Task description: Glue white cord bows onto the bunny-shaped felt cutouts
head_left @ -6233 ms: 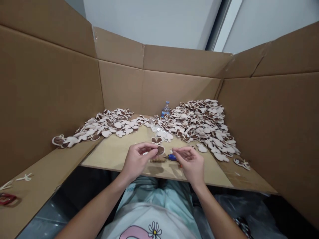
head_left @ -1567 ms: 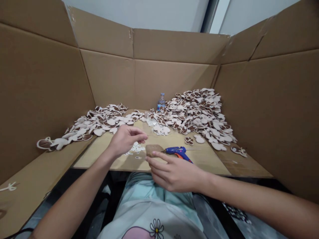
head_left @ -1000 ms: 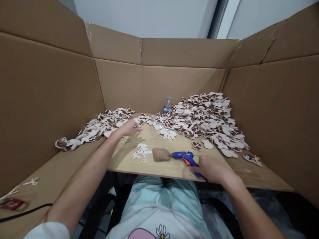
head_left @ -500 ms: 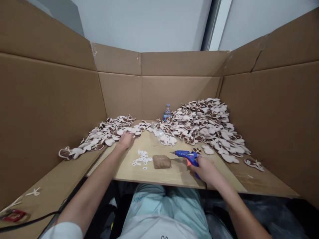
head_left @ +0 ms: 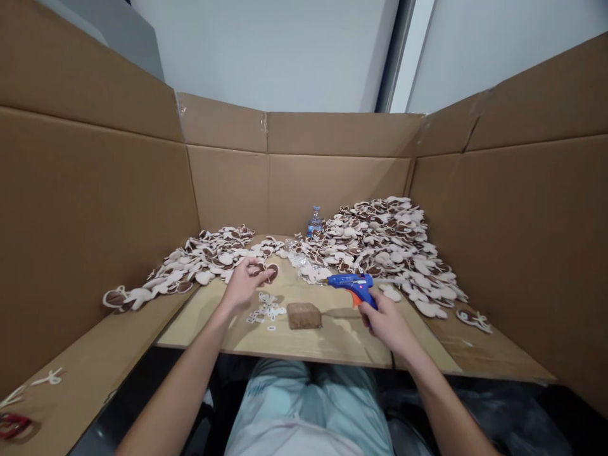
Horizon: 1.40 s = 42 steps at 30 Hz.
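Note:
My left hand (head_left: 244, 283) pinches a brown felt piece with a pale edge (head_left: 272, 273), held above the board left of centre. In my right hand (head_left: 386, 320) is a blue hot glue gun (head_left: 350, 282) with an orange trigger, its nozzle pointing left. A small red light shows on the gun's body. Below the felt piece lie several small white printed tags (head_left: 266, 309), loosely scattered. Beside them sits a brown block (head_left: 304, 315), its material hard to make out.
A large pile of brown-and-white felt pieces (head_left: 384, 247) rises at the right; a lower pile (head_left: 204, 259) runs along the left. A water bottle (head_left: 315, 223) stands at the back near clear plastic (head_left: 298, 256). Cardboard walls (head_left: 337, 183) enclose the board. Red-handled scissors (head_left: 13, 425) lie far left.
My left hand has come back from the left pile toward the middle, now holding a brown felt piece. My right hand has raised the glue gun slightly. The view has shifted a little.

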Each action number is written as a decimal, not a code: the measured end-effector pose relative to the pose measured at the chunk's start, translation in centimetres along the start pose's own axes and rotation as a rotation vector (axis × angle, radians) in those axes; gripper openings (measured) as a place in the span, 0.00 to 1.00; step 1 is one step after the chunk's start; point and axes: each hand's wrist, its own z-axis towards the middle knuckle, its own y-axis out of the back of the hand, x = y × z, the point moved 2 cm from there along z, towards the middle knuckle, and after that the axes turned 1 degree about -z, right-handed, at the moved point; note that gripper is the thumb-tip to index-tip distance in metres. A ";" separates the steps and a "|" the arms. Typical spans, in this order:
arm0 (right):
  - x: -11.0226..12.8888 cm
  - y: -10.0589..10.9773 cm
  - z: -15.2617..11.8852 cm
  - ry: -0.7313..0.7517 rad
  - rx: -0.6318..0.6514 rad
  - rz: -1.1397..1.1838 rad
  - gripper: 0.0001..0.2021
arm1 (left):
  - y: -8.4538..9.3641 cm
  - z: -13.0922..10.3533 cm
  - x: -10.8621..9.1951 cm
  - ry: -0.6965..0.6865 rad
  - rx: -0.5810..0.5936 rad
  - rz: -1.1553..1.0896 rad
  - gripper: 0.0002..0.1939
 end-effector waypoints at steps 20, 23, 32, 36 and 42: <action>1.3 -1.0 -2.1 0.165 -0.138 0.065 0.16 | -5.0 -5.9 -3.0 0.039 0.127 -0.338 0.07; 1.3 -0.8 -2.0 0.182 -0.156 0.050 0.16 | -4.6 -5.8 -3.1 0.021 0.142 -0.345 0.04; 2.3 -0.4 -3.2 0.320 -0.333 -0.100 0.12 | -4.1 -6.1 -3.8 -0.036 0.186 -0.357 0.06; 2.5 -0.3 -3.4 0.364 -0.323 -0.132 0.10 | -3.8 -6.2 -4.2 -0.059 0.253 -0.312 0.08; 2.5 -0.5 -3.4 0.412 -0.303 -0.172 0.08 | -3.6 -6.4 -4.1 -0.003 0.332 -0.310 0.12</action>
